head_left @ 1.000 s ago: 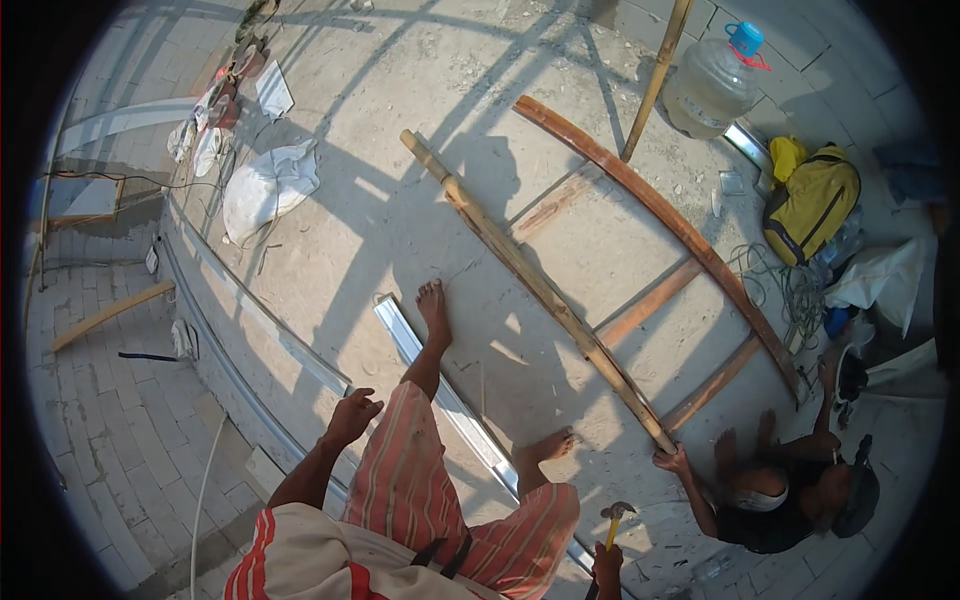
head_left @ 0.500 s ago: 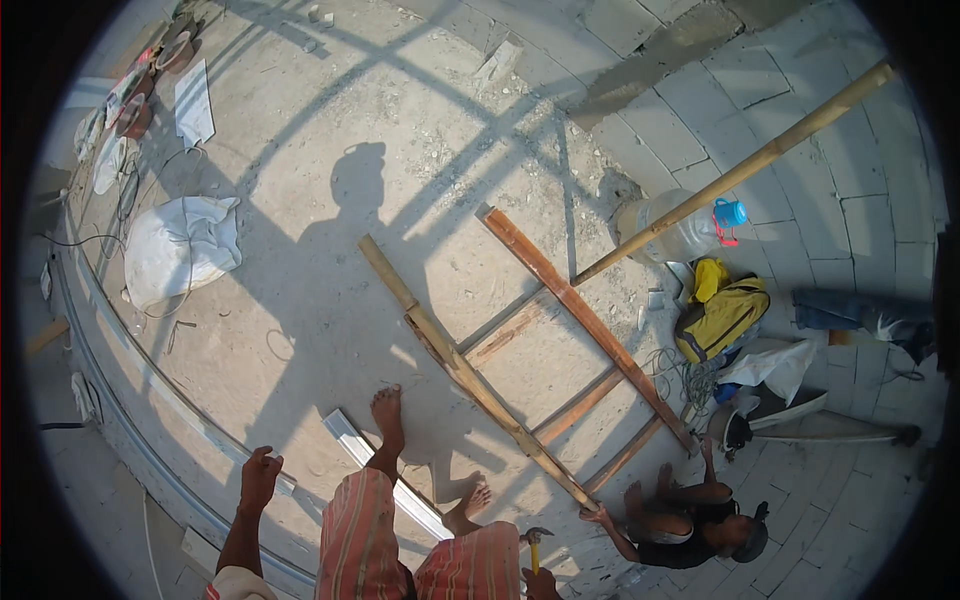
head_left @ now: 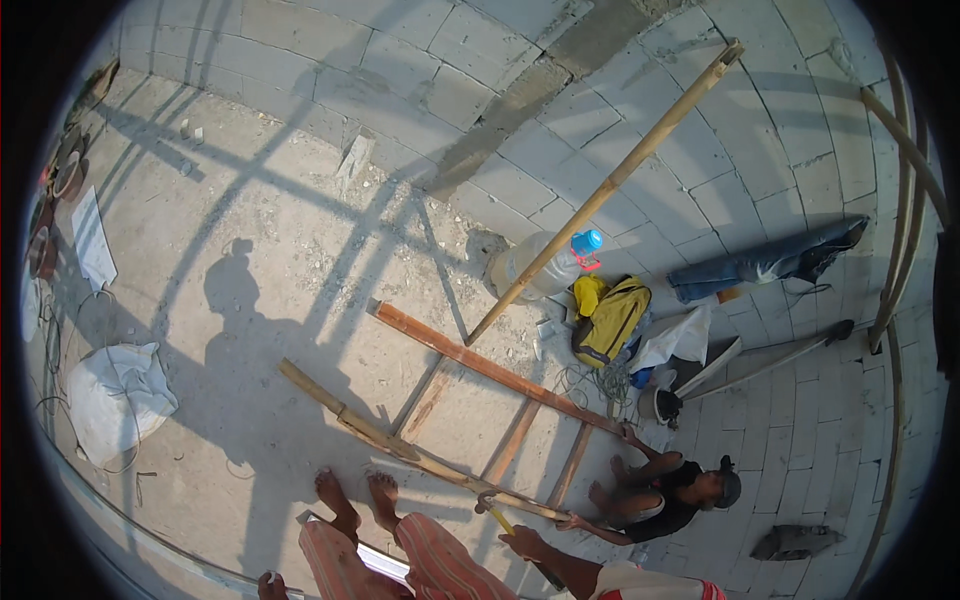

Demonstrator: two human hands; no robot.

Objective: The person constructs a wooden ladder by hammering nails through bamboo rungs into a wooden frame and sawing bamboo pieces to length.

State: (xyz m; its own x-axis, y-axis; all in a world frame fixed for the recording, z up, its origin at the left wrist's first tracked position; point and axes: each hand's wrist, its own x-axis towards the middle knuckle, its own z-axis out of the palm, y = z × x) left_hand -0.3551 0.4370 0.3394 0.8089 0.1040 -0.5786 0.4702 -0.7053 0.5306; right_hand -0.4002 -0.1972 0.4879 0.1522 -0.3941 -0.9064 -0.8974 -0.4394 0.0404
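My right hand (head_left: 524, 543) is closed round the yellow handle of a hammer (head_left: 498, 516); its head is close to the near bamboo rail of a ladder-like frame and seems to overlap it, but contact is unclear. The frame has a bamboo pole (head_left: 345, 415) on one side, a reddish-brown timber (head_left: 480, 366) on the other, and wooden crosspieces (head_left: 512, 440) between. A co-worker (head_left: 680, 500) crouches at its right end, one hand on each rail. At the lower edge my left hand (head_left: 271, 587) is partly cut off, its fingers curled; whatever they hold, if anything, cannot be made out.
A long bamboo pole (head_left: 610, 185) leans on the block wall beyond the frame. A water jug (head_left: 535, 265), a yellow bag (head_left: 613, 320) and jeans (head_left: 760, 262) are by the wall. A white sack (head_left: 120, 400) lies left; a metal channel (head_left: 383, 562) lies near my feet.
The view has swung to the right. My right hand has come forward with the hammer, up to the near bamboo rail. My left hand has dropped to the picture's lower edge.
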